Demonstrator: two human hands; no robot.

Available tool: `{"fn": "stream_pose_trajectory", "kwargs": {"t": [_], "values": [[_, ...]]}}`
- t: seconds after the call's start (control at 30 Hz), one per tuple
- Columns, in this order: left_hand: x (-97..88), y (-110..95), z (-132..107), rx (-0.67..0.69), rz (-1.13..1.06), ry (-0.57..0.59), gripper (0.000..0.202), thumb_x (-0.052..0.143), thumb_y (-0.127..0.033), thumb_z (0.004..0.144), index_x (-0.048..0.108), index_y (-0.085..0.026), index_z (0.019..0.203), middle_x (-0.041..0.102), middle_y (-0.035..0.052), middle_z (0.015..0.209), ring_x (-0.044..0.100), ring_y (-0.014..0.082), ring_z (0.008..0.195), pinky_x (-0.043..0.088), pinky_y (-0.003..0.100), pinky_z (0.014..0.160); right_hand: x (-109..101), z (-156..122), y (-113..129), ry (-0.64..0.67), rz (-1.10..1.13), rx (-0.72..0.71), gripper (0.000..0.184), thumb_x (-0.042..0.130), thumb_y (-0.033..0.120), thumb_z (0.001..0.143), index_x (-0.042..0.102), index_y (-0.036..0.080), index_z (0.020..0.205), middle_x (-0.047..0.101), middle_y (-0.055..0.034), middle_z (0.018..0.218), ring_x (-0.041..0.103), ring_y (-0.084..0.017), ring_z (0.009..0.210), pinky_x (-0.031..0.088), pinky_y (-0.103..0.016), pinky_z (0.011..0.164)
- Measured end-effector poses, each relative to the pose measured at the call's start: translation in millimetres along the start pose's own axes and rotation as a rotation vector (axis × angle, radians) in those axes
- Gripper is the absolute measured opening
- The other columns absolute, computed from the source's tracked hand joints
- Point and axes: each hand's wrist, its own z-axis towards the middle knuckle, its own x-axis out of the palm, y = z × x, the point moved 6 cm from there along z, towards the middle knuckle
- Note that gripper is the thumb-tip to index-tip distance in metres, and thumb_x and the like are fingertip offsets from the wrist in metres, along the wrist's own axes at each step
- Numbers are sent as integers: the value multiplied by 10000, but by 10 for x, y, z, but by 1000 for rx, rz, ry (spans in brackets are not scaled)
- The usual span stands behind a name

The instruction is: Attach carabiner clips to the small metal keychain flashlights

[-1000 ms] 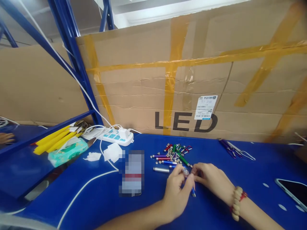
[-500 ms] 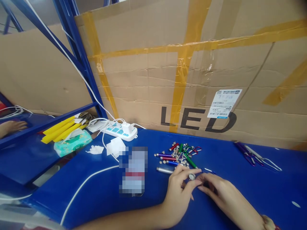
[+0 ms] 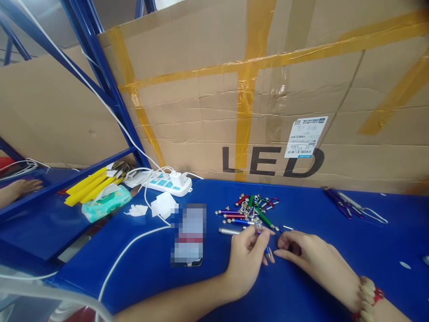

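Observation:
My left hand (image 3: pixel 247 258) rests on the blue table (image 3: pixel 150 273), its fingers pinched on a small blue keychain flashlight (image 3: pixel 267 251) with a clear tip at the thumb. Just to the right, my right hand (image 3: pixel 306 257) lies with its fingers curled and pinched on something I cannot make out; a beaded bracelet (image 3: pixel 367 293) sits on that wrist. A pile of small coloured keychain flashlights (image 3: pixel 250 212) lies just behind both hands.
A phone (image 3: pixel 187 236) lies left of my hands, with a white cable (image 3: pixel 129 250) running by. Behind it are a white power strip (image 3: pixel 169 184), tissue pack (image 3: pixel 106 202), yellow sticks (image 3: pixel 87 187). A large "LED" cardboard box (image 3: pixel 268 103) walls the back. Scissors (image 3: pixel 348 206) lie right. Another person's hand (image 3: pixel 18 188) shows far left.
The camera view shifted slightly. My hands have drawn a little apart; the left hand now holds the small flashlight alone, turned more upright.

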Motion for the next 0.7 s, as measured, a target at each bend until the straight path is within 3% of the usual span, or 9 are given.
{"fn": "stream_pose_trajectory", "kwargs": {"t": [0.13,0.27,0.47,0.6,0.7], "values": [[-20,24,8,19,33,25,460,410,-521,853,600,-107,918,459,-39,455,483,88,423,399,192,470,10,-21,12,5,43,-41,93,548,308,789,599,252,736,659,36,692,628,-140,605,427,-202,497],[-70,-52,37,150,217,84,400,352,-453,897,583,-131,959,484,-32,493,480,93,464,411,207,522,0,-41,38,-23,90,-86,160,448,318,839,596,258,849,684,21,833,661,-157,735,487,-228,592],[-179,-136,124,204,320,24,251,386,-319,895,580,-181,976,575,-10,714,485,76,528,402,191,539,8,-22,79,-64,205,-135,231,440,370,838,595,228,935,682,-21,847,661,-181,741,523,-276,632],[-178,-139,146,211,348,9,218,462,-270,855,626,-211,987,574,11,906,509,84,629,391,175,514,-46,0,99,-113,436,-111,231,542,387,803,609,210,936,686,-24,795,662,-173,726,540,-281,697],[-138,-104,142,209,359,65,246,457,-264,859,629,-217,1029,581,12,874,505,90,632,395,176,512,-149,-3,78,-228,715,-38,303,632,421,744,610,179,926,694,-53,816,668,-180,763,553,-283,736]]}}
